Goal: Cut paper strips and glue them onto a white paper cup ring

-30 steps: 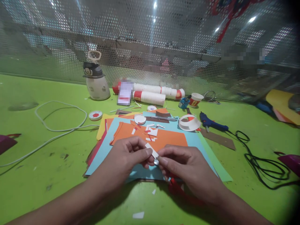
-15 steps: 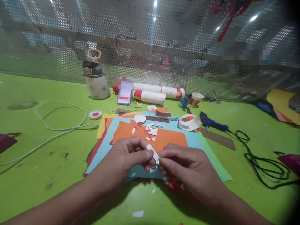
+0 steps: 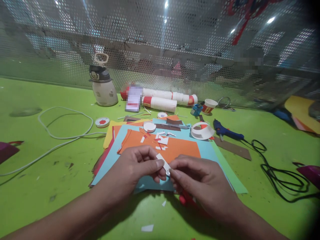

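Both my hands meet over the near edge of a stack of coloured paper sheets [image 3: 205, 150]. My left hand [image 3: 136, 168] pinches a small white paper strip [image 3: 162, 160] between thumb and fingers. My right hand [image 3: 200, 181] is closed, its fingertips pinching the strip's lower end, where something small and shiny shows. Beneath my right hand, red scissor handles [image 3: 185, 199] peek out. White and red paper scraps [image 3: 161, 139] lie on the orange sheet [image 3: 180, 148] just beyond my fingers.
A blue glue gun [image 3: 226, 132] with a black cord [image 3: 280, 176] lies at right. A cut white cup ring [image 3: 202, 130], stacked paper cups [image 3: 170, 99], a tape roll [image 3: 102, 122], a white cable [image 3: 62, 133] and a cream appliance [image 3: 102, 87] sit before the perforated metal wall.
Almost nothing differs. My fingertips have drawn slightly closer together on the white strip, and the view has shifted a touch.
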The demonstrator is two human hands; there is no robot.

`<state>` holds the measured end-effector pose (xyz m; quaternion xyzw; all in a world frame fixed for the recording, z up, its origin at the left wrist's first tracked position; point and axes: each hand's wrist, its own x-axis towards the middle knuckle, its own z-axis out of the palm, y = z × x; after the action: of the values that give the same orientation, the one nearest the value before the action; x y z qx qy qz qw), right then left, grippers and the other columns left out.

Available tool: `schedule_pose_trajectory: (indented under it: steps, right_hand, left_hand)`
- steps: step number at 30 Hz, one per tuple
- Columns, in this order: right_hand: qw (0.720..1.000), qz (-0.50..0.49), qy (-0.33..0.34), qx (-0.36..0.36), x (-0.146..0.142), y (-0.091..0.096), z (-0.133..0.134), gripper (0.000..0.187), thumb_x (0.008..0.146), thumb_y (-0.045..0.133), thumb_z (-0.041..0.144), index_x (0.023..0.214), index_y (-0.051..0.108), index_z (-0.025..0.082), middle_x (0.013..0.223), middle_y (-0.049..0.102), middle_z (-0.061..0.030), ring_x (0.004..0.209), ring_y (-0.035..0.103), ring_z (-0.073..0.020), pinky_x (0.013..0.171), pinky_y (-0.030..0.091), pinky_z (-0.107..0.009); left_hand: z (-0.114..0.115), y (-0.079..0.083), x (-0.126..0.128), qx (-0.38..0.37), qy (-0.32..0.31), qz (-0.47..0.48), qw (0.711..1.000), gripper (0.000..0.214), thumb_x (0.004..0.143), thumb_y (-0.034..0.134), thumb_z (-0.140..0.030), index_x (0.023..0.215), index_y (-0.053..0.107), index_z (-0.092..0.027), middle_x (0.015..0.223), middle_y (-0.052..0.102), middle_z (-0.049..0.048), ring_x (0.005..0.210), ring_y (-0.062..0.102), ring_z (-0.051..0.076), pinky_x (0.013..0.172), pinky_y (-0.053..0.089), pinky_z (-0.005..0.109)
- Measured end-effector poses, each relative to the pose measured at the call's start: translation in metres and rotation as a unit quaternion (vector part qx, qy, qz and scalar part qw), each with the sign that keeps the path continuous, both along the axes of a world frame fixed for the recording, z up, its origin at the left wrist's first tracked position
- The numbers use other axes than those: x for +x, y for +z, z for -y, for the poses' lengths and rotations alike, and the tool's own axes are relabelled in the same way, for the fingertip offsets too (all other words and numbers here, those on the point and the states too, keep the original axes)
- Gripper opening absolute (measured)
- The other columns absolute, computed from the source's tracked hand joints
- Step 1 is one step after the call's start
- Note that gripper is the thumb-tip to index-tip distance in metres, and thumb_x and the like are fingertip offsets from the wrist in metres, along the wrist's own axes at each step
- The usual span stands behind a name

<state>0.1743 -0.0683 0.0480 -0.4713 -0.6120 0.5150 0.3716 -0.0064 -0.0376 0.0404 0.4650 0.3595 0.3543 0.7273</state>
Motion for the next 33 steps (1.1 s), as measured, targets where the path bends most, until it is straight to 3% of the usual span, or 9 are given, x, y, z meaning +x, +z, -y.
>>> schedule_pose_trajectory:
  steps: [14, 33]
  right_hand:
    - [0.998, -0.059, -0.003, -0.034, -0.0028, -0.0003, -0.0002, 0.009, 0.084, 0.066, 0.02, 0.081, 0.075, 0.019, 0.062, 0.061, 0.0038, 0.046, 0.051, -0.0045, 0.043, 0.041, -0.015]
    - [0.999, -0.017, 0.005, 0.037, 0.0006, -0.0011, 0.0012, 0.012, 0.085, 0.066, 0.025, 0.087, 0.077, 0.021, 0.064, 0.061, 0.0021, 0.044, 0.053, -0.0052, 0.041, 0.044, -0.016]
  left_hand:
    - [-0.0006, -0.0008, 0.0008, 0.009, 0.005, -0.008, 1.0, 0.013, 0.079, 0.066, -0.023, 0.068, 0.064, -0.015, 0.065, 0.067, 0.001, 0.063, 0.058, 0.012, 0.067, 0.046, 0.026]
    - [-0.0006, -0.0025, -0.0005, 0.007, 0.001, 0.015, 1.0, 0.012, 0.079, 0.067, -0.021, 0.069, 0.064, -0.015, 0.066, 0.067, 0.0014, 0.064, 0.058, 0.012, 0.067, 0.046, 0.026]
